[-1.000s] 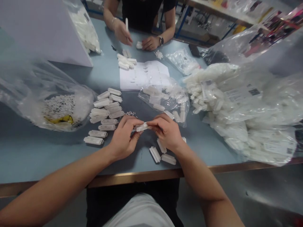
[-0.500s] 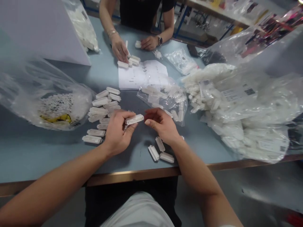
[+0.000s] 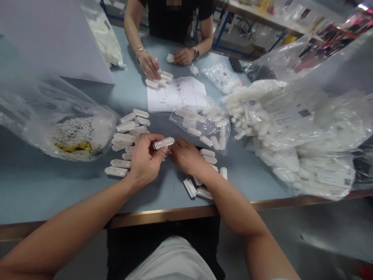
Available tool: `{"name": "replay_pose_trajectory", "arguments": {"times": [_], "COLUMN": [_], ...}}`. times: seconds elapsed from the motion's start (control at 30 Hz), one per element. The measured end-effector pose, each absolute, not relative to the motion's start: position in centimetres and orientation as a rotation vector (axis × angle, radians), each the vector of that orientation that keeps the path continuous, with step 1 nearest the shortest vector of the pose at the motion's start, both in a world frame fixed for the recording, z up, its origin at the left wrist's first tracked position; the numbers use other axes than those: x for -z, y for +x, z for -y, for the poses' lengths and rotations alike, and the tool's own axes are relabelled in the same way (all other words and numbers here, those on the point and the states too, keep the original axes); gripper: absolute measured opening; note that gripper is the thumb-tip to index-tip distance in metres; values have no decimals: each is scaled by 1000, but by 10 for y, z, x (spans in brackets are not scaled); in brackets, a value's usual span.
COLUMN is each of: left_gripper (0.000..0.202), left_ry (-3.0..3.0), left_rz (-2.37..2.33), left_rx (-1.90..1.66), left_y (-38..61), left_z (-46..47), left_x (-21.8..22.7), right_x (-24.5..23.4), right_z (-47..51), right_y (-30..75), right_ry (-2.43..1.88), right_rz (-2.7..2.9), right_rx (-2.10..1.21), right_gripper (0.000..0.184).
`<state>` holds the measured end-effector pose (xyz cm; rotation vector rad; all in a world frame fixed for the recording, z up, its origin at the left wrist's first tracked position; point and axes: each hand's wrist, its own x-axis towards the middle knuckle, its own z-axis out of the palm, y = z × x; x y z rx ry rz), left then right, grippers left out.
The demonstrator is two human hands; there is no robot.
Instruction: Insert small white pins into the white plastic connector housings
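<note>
Between the thumb and fingers of my left hand (image 3: 145, 157) is a white plastic connector housing (image 3: 163, 143), its face with rows of small holes turned up toward me. My right hand (image 3: 188, 155) reaches in beside it, low over the table, fingers drawn together and tips partly hidden. Whether a small part is in them I cannot make out. A few tiny white pieces (image 3: 164, 158) show under the housing. Left of my left hand lies a group of similar housings (image 3: 117, 171). More loose housings (image 3: 190, 188) lie around and under my right forearm.
A co-worker's hands (image 3: 149, 65) handle white housings by a printed sheet (image 3: 157, 99) across the table. An open bag of small white parts (image 3: 87, 134) stands left. A bag of housings (image 3: 201, 120) lies ahead; large filled bags (image 3: 294, 116) are piled right. The table edge (image 3: 163, 216) is near me.
My right hand has moved left and down, from apart beside the housing to close against its right end. The housing in my left hand has tilted, showing its holes more clearly.
</note>
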<state>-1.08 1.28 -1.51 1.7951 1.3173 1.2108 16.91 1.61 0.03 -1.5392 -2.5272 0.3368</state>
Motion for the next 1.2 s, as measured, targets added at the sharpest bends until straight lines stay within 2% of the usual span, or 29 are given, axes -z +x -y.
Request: {"name": "replay_pose_trajectory", "arguments": {"times": [0.13,0.3,0.47,0.77,1.2], "left_gripper": [27,29,28,25,18], "left_ry": [1723,1760,1846,1957,2132], "left_rz": [-1274,-1246,-1228,-1177,-1181], "left_rx": [-1224,-1199,-1154,-1161,-1188], "left_y": [-10,-9,-9,-7,-5], "left_z": [-13,-9,-5,-2,-1], "left_x": [15,14,10,2,-9], "right_x": [-7,-19,-26,-22,-17], "right_z": [-12,-7,0,11,12], "right_y": [183,200,200,198,195], "right_ry": [-1547,-1524,-1417,-1297,-1037], "right_rz": [2405,1762,1517,1856,2047], "right_rx": [-411,-854,-939,-444,15], "right_gripper": [21,6,11,16,22]}}
